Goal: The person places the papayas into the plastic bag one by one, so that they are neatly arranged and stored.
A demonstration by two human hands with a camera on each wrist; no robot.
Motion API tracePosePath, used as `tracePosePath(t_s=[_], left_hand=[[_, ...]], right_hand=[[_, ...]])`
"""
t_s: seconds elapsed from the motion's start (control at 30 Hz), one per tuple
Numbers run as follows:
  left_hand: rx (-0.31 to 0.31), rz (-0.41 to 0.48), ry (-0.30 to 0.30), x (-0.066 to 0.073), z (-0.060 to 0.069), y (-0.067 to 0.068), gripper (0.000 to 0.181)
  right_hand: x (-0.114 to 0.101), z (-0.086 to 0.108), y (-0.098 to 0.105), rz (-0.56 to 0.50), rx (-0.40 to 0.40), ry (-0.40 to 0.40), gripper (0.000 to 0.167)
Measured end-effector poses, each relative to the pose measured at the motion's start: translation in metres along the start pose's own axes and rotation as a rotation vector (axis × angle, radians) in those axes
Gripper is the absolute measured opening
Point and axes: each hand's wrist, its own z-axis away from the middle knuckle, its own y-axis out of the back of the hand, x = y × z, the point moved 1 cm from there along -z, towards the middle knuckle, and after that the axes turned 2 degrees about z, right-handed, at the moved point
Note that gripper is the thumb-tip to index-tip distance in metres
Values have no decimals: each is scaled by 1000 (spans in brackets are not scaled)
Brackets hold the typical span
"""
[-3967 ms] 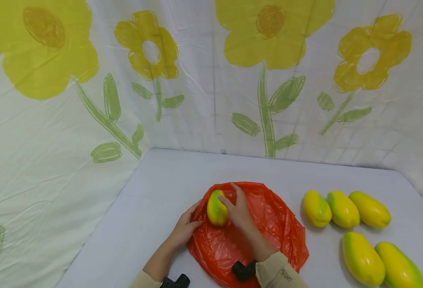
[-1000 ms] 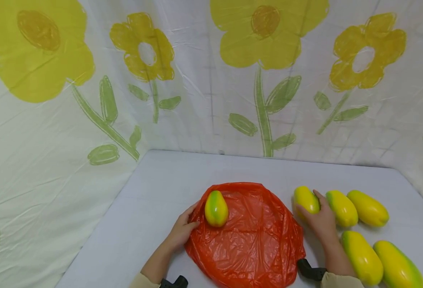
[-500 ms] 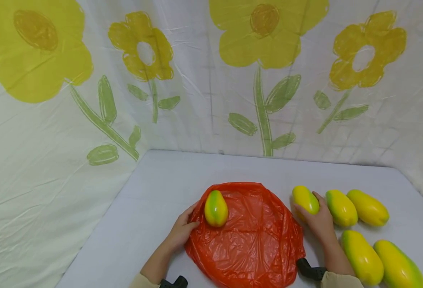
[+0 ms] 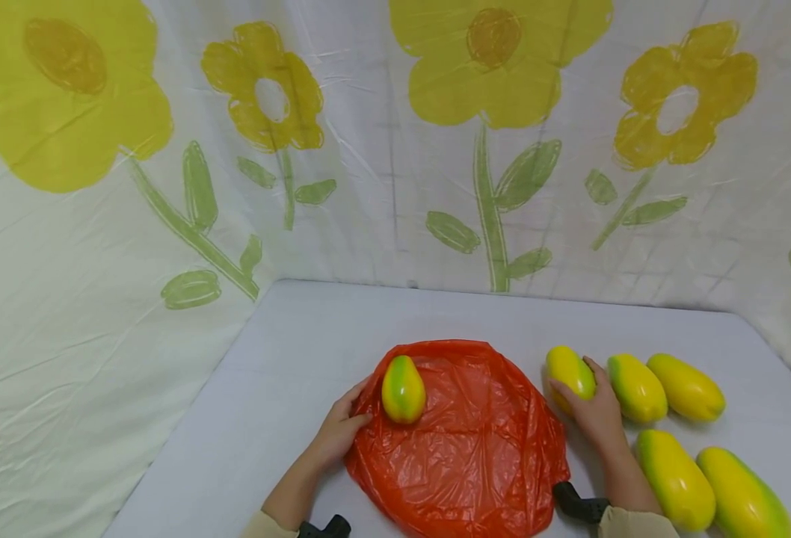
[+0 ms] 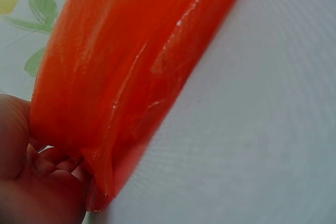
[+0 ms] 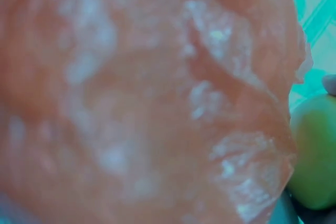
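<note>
Grabbing seems the job now: at lower right the right hand [image 4: 597,409] has its grip round a yellow fruit [image 4: 569,368], lifting should need a snug hold, and the partly hidden left hand [image 4: 339,430] probably pinches the red bag [image 4: 476,452].

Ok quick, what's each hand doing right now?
Left hand: holding the thin red plastic bag by its edge.
Right hand: holding a glossy oval yellow-and-green fruit.

white table [image 4: 261,359], creased white backdrop [image 4: 362,209] behind it and down its left side, two large yellow flowers [image 4: 72,97] cropped up top, two smaller yellow flowers [image 4: 688,93] with pale centres, printed green stems [image 4: 489,209], green leaves [image 4: 530,173]
</note>
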Motion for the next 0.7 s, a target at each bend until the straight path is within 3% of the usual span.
tracePosePath(t_s=[0.3, 0.53, 0.7], left_hand=[[-6, 6, -7, 0, 0, -1, 56], [-5, -5, 7, -2, -2, 1, 57], [-8, 6, 3, -3, -1, 1, 57]], right_hand=[[-8, 4, 6, 1, 26, -10, 91], [-31, 8, 6, -62, 63, 16, 89], [-44, 10, 3, -71, 41, 30, 89]])
